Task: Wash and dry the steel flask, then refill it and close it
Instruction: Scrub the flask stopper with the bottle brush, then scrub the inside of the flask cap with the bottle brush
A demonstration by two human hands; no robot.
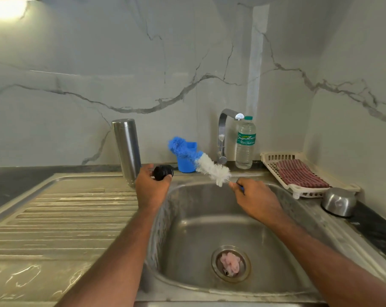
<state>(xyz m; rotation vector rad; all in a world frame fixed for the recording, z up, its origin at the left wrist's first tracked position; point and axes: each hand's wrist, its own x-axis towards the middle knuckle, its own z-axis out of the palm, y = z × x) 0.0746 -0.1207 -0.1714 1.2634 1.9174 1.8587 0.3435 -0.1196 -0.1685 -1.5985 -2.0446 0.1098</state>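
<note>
Gripping black cap (163, 172) in our left hand (151, 189), bottle brush (199, 161) in right hand (256, 199) | steel flask (127, 151) upside-down at ten o'clock on surface | risk: brush swing topples flask

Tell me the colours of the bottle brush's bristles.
Blue at the tip half, white nearer the handle, on the bottle brush; the head view shows it.

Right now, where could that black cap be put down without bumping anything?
The ribbed steel draining board, left of the sink basin and in front of the steel flask, is bare. The basin floor around the drain is free too. The back ledge is crowded: blue cup, tap, water bottle, rack, steel bowl.
</note>
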